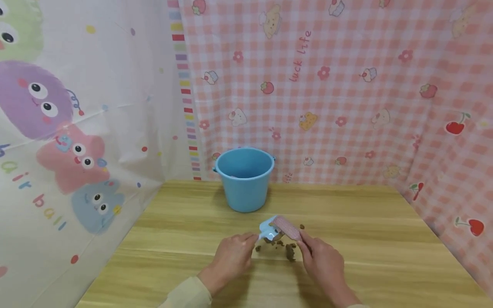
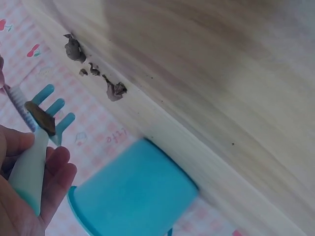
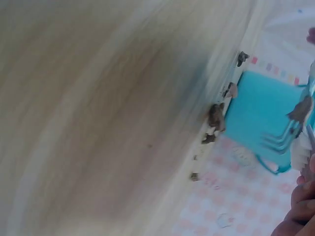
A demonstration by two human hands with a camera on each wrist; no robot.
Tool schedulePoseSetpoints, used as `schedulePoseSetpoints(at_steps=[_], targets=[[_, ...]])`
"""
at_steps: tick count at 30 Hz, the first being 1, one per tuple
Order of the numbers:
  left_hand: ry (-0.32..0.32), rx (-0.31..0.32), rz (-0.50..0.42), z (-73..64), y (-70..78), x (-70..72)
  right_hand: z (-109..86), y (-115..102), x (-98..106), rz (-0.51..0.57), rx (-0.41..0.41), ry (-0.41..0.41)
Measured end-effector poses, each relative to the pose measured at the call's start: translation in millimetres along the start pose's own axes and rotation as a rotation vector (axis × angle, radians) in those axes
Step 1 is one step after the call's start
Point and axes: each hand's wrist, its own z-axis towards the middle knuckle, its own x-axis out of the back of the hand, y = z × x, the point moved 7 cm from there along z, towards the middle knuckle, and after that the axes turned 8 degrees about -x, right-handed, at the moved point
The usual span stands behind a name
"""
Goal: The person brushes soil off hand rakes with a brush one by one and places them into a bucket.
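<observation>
The left hand [image 1: 234, 255] gripped the scoop [image 1: 264, 226] by its handle; the right hand [image 1: 325, 262] gripped the brush [image 1: 287, 227] likewise. Both slanted inward from the near side. Scoop, bearing a brown lump [image 2: 42, 118], and brush met closely above the table [image 1: 154, 239], before the bucket [image 1: 246, 194]; contact unconfirmed.

Brown clumps [image 3: 215, 118] lie strung out on the wood-grain counter [image 3: 98, 123]; blue bucket [image 3: 258, 108] stands past them, toward the far edge. Right hand's grip [image 3: 301, 209] holds pale-bristled brush [image 3: 299, 153] beside blue tined scoop [image 3: 309, 89], raised, bearing a brown piece [image 3: 301, 109].
</observation>
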Motion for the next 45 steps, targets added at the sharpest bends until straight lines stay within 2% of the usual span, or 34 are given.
schedulePoseSetpoints(at_steps=[4,10,19,24,27,30,32,34,38,45], targets=[[0.006,-0.013,0.009,-1.0,1.0,-0.1,1.6,5.7,-2.9,-0.016,-0.097,-0.050],[0.017,-0.019,0.016,-2.1,2.0,1.3,3.2,14.4,-7.2,-0.014,-0.174,-0.103],[0.000,0.001,0.018,-2.7,0.5,-0.3,5.1,20.3,-8.5,-0.004,-0.199,-0.112],[-0.011,0.014,0.007,-3.0,-0.3,0.6,5.5,28.2,-8.9,-0.043,-0.250,-0.147],[-0.020,0.022,0.011,-2.1,-1.5,1.7,6.4,21.8,-4.7,-0.033,-0.216,-0.108],[-0.031,0.026,0.029,-1.7,-1.4,1.4,6.3,4.7,-3.7,-0.008,-0.101,-0.091],[-0.030,0.015,0.044,-0.9,-0.8,2.0,6.2,-4.2,-4.5,-0.006,-0.060,-0.103],[-0.027,0.001,0.054,-0.4,0.8,3.0,6.6,-6.0,-6.8,-0.026,-0.067,-0.134],[-0.015,-0.020,0.054,-1.1,3.7,3.4,8.2,2.2,-8.6,-0.058,-0.135,-0.149],[-0.011,-0.023,0.044,-2.4,5.4,0.5,10.1,12.4,-10.4,-0.045,-0.180,-0.174]])
